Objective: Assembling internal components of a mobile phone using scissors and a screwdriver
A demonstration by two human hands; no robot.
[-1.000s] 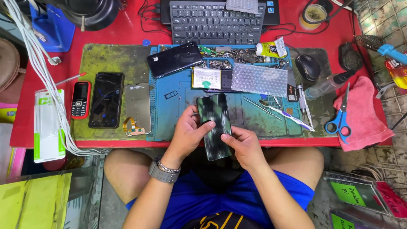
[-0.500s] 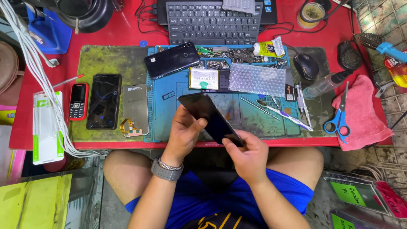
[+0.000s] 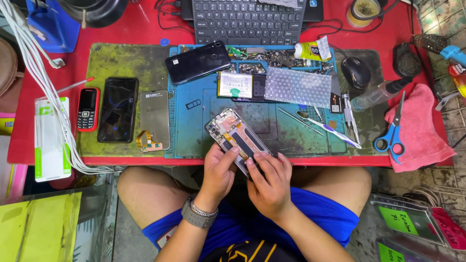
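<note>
Where glass faced up before, opened phone (image 3: 236, 138) (apparently flipped) in both hands (image 3: 245, 172).

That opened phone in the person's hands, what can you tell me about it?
The opened phone is a slim rectangular body with its inner side up: dark cells, orange-brown ribbon strips and a camera cluster at the far corner. It looks like metal and plastic. It lies tilted, far end up-left, over the near edge of the blue mat. The left hand and right hand hold its near end, fingers on its inner face.
</note>
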